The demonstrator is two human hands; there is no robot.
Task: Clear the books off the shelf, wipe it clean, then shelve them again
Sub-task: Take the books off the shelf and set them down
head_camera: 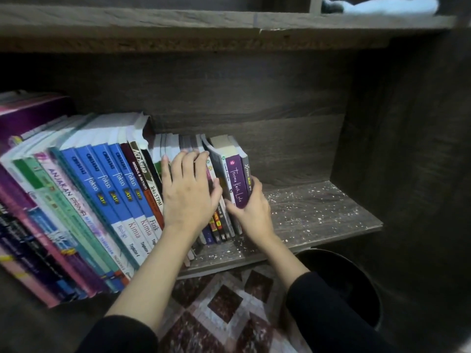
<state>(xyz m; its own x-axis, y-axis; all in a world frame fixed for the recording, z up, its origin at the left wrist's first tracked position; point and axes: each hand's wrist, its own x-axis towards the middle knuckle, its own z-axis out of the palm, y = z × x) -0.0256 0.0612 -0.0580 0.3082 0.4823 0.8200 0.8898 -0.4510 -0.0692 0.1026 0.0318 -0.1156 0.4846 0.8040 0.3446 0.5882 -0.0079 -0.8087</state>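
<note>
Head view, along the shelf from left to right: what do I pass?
Pale pink "Anjakan Prima" book → four blue "fokus" paperback books → maroon "Ace Ahead" book → left hand → purple "Terima Kasih, Luka" book → bare speckled wooden shelf board → dark wooden side panel.

You can read "fokus" on each of four blue book spines [112,184], with "Biologi", "Kimia", "Kimia" and "Fizik" lower down; "ANJAKAN PRIMA" on the pale pink spine [68,192]; "ACE AHEAD" and "Teks STPM" on the dark-topped white spine [153,189]; "Terima Kasih, Luka" on the purple paperback [238,182]
</note>
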